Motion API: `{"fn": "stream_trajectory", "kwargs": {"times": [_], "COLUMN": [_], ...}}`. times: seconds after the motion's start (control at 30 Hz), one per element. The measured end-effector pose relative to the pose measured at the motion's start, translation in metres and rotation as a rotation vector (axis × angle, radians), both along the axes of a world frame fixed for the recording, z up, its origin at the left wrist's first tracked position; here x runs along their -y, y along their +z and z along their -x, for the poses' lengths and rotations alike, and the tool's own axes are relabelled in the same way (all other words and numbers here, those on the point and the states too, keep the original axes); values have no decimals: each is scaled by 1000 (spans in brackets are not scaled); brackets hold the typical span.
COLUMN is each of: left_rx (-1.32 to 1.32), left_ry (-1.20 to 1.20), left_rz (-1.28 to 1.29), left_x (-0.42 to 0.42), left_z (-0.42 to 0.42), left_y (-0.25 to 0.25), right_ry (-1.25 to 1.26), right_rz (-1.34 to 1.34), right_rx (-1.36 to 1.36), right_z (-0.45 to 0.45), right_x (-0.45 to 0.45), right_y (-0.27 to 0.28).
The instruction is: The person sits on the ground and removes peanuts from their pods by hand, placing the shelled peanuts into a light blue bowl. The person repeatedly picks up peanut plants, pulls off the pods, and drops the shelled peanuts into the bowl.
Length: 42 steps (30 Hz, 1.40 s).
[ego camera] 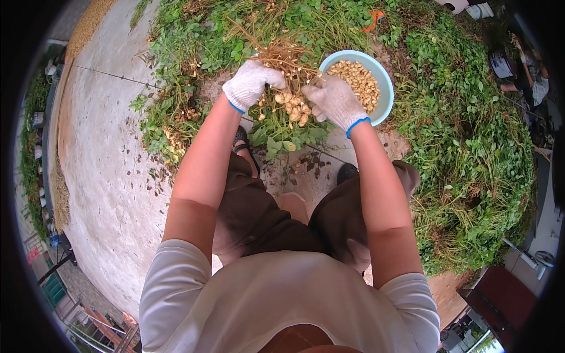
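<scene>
My left hand (250,84), in a white knit glove with a blue cuff edge, is closed around an uprooted peanut plant, its brown roots (284,55) pointing away from me. Pale peanut pods (293,106) hang from the plant between my hands, with green leaves below them. On the plant's right side, my right hand (337,99), gloved alike, has its curled fingers at the roots and pods; whether they grip any is hard to tell. Just beyond that hand stands a light blue basin (388,88) holding many loose peanut pods (357,81), its near left rim partly hidden by the glove.
Heaps of green peanut plants (463,145) lie at the right and across the far side (198,48). An orange item (373,21) rests among them. Concrete ground (106,154) spreads at the left. Another person (538,84) is at the far right, near a white bucket (501,65).
</scene>
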<state>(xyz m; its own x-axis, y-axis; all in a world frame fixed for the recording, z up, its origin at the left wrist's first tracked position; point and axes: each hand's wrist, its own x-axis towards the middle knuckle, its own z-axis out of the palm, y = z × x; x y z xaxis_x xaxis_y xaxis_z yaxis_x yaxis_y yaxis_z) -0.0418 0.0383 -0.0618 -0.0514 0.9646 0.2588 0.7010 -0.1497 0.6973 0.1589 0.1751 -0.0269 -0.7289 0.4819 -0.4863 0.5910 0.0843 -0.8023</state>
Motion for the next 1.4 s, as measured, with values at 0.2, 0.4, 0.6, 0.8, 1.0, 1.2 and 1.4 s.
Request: {"fn": "stream_trajectory", "kwargs": {"times": [0.2,0.4,0.6,0.8,1.0,1.2,1.4], "left_rx": [607,969,989,1228,1132,1102,1184], "left_ry": [184,310,284,284,376,337,288], "left_rz": [184,177,122,46,88,174,165], "left_x": [-6,-6,-4,-14,-13,-19,-19], "left_z": [-5,-5,1,-30,-15,-24,-30], "left_y": [-2,5,1,25,-6,14,11], "right_ry": [-54,-172,-158,34,84,-26,-256], "right_rz": [17,-78,-246,-651,-789,-806,165], "right_rx": [-33,-94,-327,-263,-39,-107,-254], "right_z": [8,3,-11,-2,1,-2,-2], "right_x": [0,8,3,4,9,0,-1], "right_y": [-28,26,12,-2,7,20,16]}}
